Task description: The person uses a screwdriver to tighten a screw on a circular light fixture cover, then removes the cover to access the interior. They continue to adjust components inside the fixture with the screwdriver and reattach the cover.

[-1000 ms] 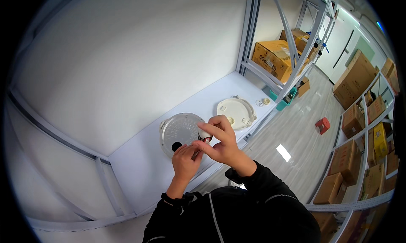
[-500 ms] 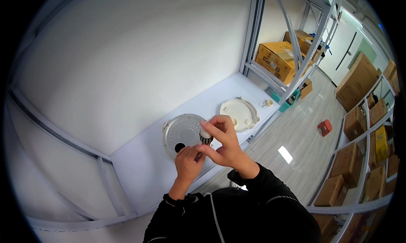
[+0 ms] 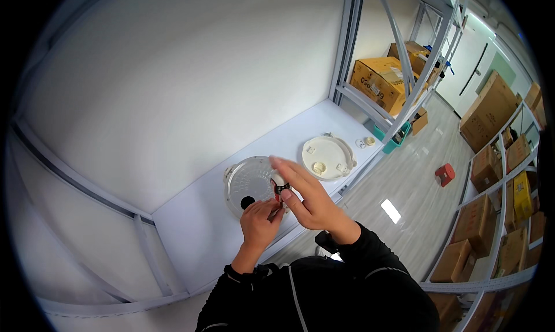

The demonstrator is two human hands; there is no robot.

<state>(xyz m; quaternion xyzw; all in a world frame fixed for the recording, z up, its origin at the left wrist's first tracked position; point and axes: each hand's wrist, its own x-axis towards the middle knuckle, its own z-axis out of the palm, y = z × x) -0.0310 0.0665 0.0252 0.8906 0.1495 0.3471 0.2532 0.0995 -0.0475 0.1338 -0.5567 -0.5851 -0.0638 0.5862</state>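
A small bottle (image 3: 280, 181) with a white top and a black and red body stands upright between my hands. My left hand (image 3: 260, 219) is closed around its lower end, which the fingers hide. Fingers stretched out and slightly blurred, my right hand (image 3: 309, 199) lies along the bottle's right side, its thumb close to the body. Behind them, on the white table, is a round, clear-looking disc-shaped housing (image 3: 248, 179) with a black round spot near its lower edge. To its right lies a cream round cover (image 3: 335, 154), with a small cream ring-shaped part (image 3: 319, 168) on it.
Small white pieces (image 3: 369, 141) lie at the table's far right end. Metal shelf posts rise there, beside a teal bin (image 3: 394, 141) and yellow boxes (image 3: 378, 83). A red stool (image 3: 444, 174) stands on the floor; shelves of cartons (image 3: 477, 225) line the right.
My right hand's fingers have straightened from a bent grip near the bottle's top and moved forward along it. More of the bottle's red side now shows. My left hand has barely moved.
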